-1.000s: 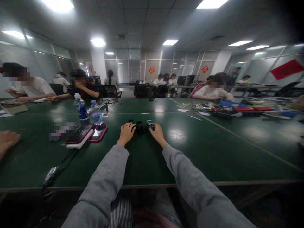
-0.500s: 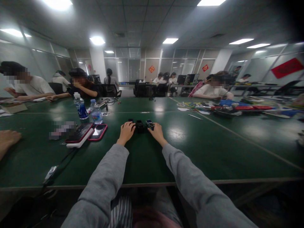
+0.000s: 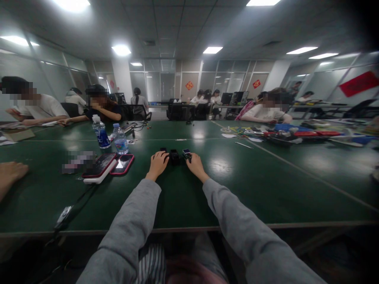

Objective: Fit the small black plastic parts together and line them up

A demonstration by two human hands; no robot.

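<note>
On the counter (image 3: 237,197), a device (image 3: 186,151) is being pinched by the right hand (image 3: 196,164), near a block (image 3: 174,156); the left hand (image 3: 158,163) is being rested beside a dark piece (image 3: 163,150) (its grip cannot be told). A light touch is being advised.

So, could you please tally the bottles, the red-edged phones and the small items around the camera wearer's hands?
Bottles: 2
Red-edged phones: 2
Small items, one by the left hand, one between the hands, one at the right hand: 3
Total: 7
</note>
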